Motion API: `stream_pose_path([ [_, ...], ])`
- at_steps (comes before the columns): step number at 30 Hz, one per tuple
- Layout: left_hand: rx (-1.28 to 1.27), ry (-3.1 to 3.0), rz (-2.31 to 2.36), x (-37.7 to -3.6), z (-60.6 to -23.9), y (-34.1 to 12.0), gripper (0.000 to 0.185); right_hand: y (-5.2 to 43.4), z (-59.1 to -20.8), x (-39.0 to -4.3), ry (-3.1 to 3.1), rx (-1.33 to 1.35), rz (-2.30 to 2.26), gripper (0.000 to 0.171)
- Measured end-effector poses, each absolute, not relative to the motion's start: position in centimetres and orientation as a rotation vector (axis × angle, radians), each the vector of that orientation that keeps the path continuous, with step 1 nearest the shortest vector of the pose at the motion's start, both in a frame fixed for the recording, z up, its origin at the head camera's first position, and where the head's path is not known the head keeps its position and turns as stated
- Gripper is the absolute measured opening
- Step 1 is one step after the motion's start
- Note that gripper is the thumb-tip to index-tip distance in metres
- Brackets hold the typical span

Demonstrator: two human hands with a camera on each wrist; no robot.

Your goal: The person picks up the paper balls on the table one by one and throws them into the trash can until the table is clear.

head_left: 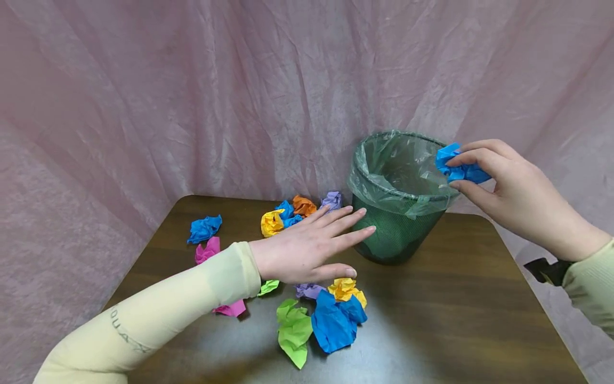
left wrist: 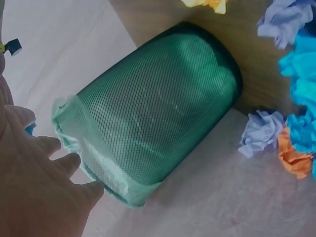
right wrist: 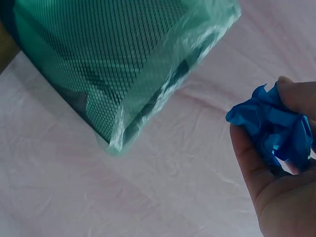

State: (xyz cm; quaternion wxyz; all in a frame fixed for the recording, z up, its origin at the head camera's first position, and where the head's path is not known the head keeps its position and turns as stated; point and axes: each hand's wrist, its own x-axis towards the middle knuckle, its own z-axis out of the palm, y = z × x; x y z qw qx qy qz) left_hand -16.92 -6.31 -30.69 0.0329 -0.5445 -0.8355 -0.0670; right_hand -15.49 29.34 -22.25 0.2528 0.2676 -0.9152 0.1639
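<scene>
Between thumb and fingers, my right hand (head_left: 515,184) pinches a crumpled blue paper ball (head_left: 462,165) beside the right rim of a green mesh wastebasket (head_left: 398,229). In the right wrist view the same blue paper ball (right wrist: 276,123) shows in the fingers, apart from the lined rim. A clear plastic bag (head_left: 417,204) lines the basket and folds over its edge. My left hand (head_left: 312,245) is spread palm down, fingers straight, left of the basket and above the crumpled papers. It holds nothing. A blue paper (head_left: 334,322) and a lime green paper (head_left: 293,330) lie in front of it.
Behind the left hand lie yellow (head_left: 272,223), orange (head_left: 304,206) and purple (head_left: 332,200) paper balls. Another blue ball (head_left: 204,229) and a pink one (head_left: 208,250) are at the left. The brown table (head_left: 460,320) ends at a pink curtain (head_left: 240,106).
</scene>
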Motion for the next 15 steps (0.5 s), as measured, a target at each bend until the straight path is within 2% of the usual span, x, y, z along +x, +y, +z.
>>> stream_pose_path([
  [15,-1.555,-2.61,-0.167,-20.6,-27.5,-4.6,0.074,27.4,-21.0,-21.5,-2.783,0.741,0.388,0.032],
])
